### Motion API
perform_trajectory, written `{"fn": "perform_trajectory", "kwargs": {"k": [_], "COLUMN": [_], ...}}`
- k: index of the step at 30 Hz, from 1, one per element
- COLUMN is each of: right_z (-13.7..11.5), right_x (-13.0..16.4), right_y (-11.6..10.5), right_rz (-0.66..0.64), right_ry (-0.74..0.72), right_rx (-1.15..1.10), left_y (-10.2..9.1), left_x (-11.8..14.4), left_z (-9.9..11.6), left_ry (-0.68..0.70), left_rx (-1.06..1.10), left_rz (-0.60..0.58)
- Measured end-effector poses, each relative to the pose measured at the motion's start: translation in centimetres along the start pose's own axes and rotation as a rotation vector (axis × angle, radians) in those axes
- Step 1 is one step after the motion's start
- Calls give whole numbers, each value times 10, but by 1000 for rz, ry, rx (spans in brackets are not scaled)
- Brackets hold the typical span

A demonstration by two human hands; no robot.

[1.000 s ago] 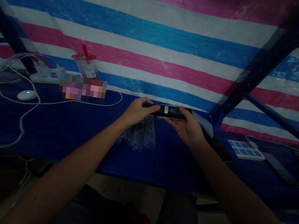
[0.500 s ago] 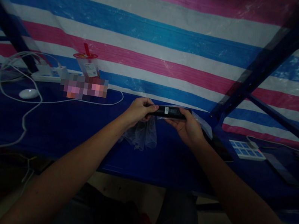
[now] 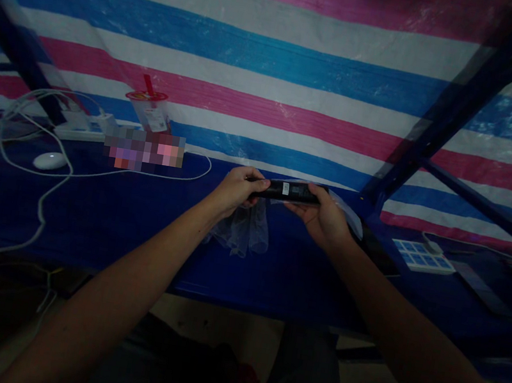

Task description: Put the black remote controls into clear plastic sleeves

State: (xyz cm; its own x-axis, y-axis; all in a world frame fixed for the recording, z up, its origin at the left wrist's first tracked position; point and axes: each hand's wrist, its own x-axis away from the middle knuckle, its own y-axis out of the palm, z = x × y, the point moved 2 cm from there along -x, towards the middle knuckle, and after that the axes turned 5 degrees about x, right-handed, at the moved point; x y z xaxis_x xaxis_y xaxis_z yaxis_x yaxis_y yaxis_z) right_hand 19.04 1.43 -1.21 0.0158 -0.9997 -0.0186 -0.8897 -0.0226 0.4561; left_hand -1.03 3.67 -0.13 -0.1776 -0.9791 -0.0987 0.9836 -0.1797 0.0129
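Dim blue tabletop (image 3: 99, 225) under a pink, white and blue striped tarp (image 3: 277, 59), pretty dark overall. Compared with half a second back almost nothing has moved; the hands sit in the same spot over the middle of the table. Nearest, one crumpled clear plastic bag (image 3: 243, 228) hangs just below the left hand (image 3: 235, 189), which is wrapped around the left end of one slim black device (image 3: 288, 190) with a small white label. The right hand (image 3: 324, 218) cradles the other end from below, fingers curled on it, so the device lies level between both hands, above the table. One white power strip (image 3: 420, 258) lies near right, one white mouse (image 3: 48, 160) far left among white cables (image 3: 26, 136), and one plastic cup (image 3: 149, 111) with a red straw stands furthest back by the tarp.
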Motion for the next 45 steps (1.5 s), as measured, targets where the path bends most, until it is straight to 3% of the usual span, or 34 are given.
{"fn": "perform_trajectory", "kwargs": {"k": [5, 9, 12, 18, 23, 33, 38, 45], "right_z": [0, 1, 1, -3, -5, -6, -7, -6], "right_x": [-3, -6, -8, -7, -6, -5, -3, -5], "right_y": [-3, -7, -9, -8, -7, -9, -7, -9], "right_rz": [28, 45, 58, 68, 72, 94, 97, 125], "right_ry": [28, 28, 25, 15, 22, 38, 44, 47], "right_rx": [-22, -38, -47, -59, -50, -38, -37, -30], "left_y": [1, 0, 1, -2, -2, -8, -9, -9], "left_x": [2, 4, 5, 6, 0, -12, -13, -10], "left_z": [1, 2, 4, 7, 1, -5, -7, -3], "left_ry": [88, 380, 557, 601, 510, 84, 5, -8], "left_rx": [-219, -514, -721, -732, -556, 72, 193, 231], "left_rz": [-9, 65, 39, 23, 66, 148, 119, 131]}}
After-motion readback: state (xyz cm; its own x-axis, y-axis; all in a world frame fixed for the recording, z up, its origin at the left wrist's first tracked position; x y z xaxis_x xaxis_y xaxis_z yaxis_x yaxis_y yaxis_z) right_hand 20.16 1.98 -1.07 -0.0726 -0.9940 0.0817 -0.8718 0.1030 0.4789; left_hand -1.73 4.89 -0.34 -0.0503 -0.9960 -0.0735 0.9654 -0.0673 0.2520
